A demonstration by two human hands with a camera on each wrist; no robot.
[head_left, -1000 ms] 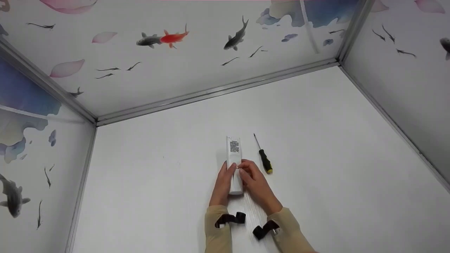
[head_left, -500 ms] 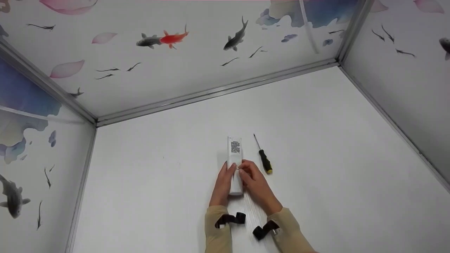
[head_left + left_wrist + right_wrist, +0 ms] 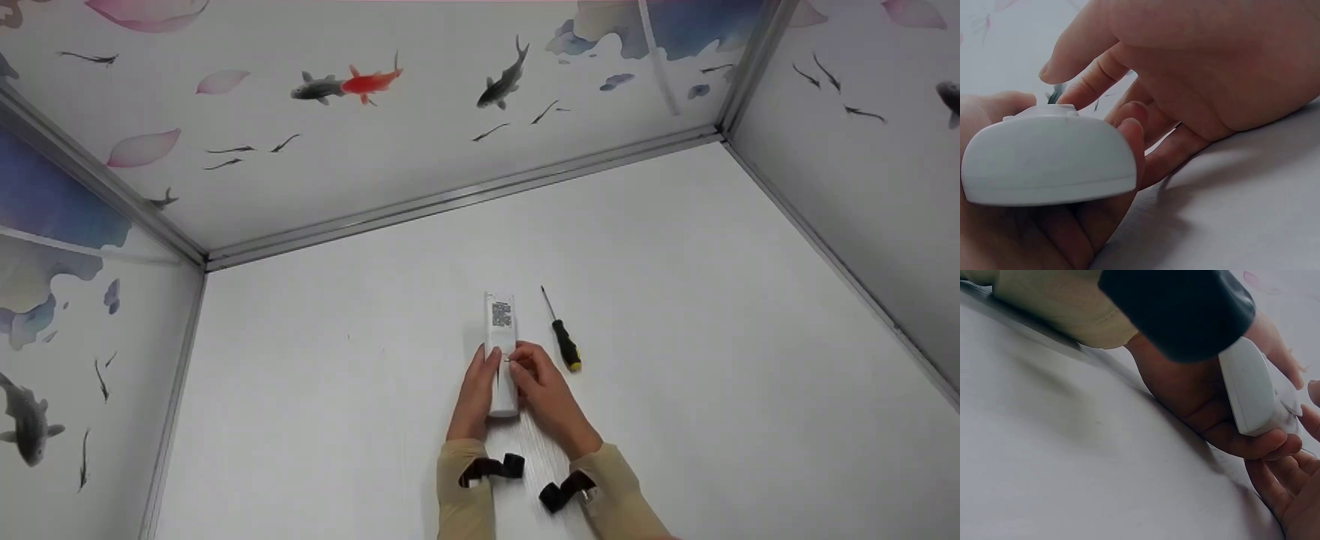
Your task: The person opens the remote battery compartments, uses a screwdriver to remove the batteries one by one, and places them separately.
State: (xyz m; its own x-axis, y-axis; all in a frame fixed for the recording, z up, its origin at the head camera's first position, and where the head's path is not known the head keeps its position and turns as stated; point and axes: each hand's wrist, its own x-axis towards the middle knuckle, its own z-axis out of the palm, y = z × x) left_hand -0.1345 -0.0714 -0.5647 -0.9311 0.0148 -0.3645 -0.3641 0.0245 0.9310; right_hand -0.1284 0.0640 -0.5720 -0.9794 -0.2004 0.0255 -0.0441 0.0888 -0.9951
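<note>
A white remote control (image 3: 501,337) lies back side up, with a printed code label near its far end. My left hand (image 3: 474,388) grips it from the left, thumb on top and fingers wrapped beneath, as the left wrist view shows. At the right side is my right hand (image 3: 545,388). Its index fingertip touches a slightly raised piece, like a battery cover (image 3: 1291,405), on the remote's back. A gap shows between the right thumb and index finger (image 3: 1095,81) in the left wrist view. What lies under the raised piece is hidden.
A screwdriver (image 3: 568,345) with a black and yellow handle lies on the white table (image 3: 315,420), right of the remote. Panels with painted fish (image 3: 502,82) stand around the table, joined by a grey metal frame (image 3: 450,199). Black camera mounts (image 3: 514,465) sit at both wrists.
The far end of the remote has shifted very slightly to the right. Both hands stay practically in place, and the screwdriver has not moved.
</note>
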